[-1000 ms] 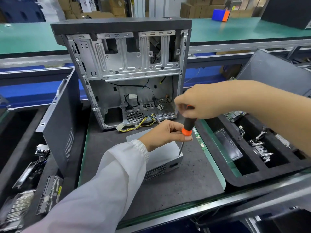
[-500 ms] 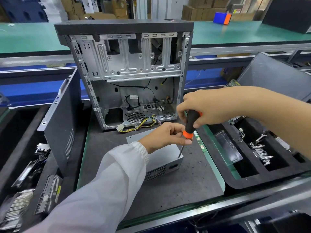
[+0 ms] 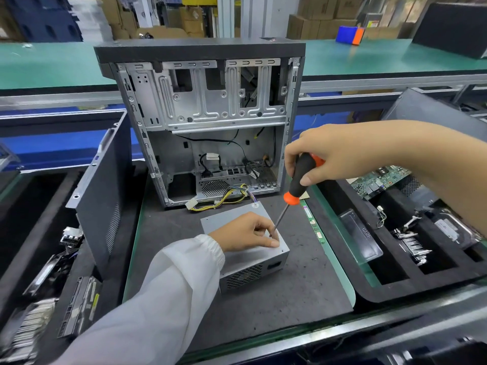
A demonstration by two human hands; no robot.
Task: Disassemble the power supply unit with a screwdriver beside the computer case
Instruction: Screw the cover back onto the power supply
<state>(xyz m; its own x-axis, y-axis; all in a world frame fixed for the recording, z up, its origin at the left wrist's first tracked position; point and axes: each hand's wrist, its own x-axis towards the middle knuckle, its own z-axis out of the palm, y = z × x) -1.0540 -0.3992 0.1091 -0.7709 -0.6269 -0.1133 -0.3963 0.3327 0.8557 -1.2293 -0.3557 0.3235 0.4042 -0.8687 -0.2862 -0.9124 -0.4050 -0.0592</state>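
Observation:
The grey power supply unit (image 3: pixel 250 272) lies on the dark mat in front of the open computer case (image 3: pixel 210 114); its yellow cable bundle (image 3: pixel 221 201) trails toward the case. My left hand (image 3: pixel 245 233) rests on the unit's top, fingers curled, thumb and forefinger pinching around the tip of the screwdriver (image 3: pixel 303 177). My right hand (image 3: pixel 340 154) grips the black and orange handle from above. The shaft slants down to the left onto the unit's top near its right edge. The fingers hide the screw.
A dark side panel (image 3: pixel 105 193) leans upright left of the mat, with bins of metal parts beyond it. At the right, a black foam tray (image 3: pixel 369 291) holds a circuit board (image 3: pixel 382 180) and brackets. A memory stick (image 3: pixel 313 225) lies beside the mat.
My left hand slid from the orange collar down to the tip. The right hand rose and the screwdriver tilted more, its tip shifting slightly left on the unit's top.

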